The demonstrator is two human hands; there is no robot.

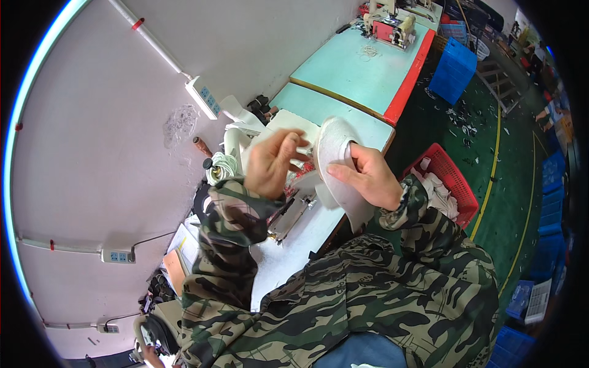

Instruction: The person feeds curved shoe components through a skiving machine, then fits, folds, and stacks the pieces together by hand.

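Observation:
My right hand grips a white curved fabric piece, shaped like a shoe upper, with the thumb on its near face. It is held up over the sewing table, its lower end hanging toward my lap. To its left is my left hand, slightly blurred, fingers bent and apart, with nothing visible in them; it appears apart from the fabric. Below and between the hands shows the metal bed of a sewing machine, partly hidden by my left hand and sleeve.
A wound white cord is beside the machine near the wall. At right, a red plastic basket holds white fabric pieces. Beyond stand another pale table with a second sewing machine and a blue crate. A power strip hangs on the wall.

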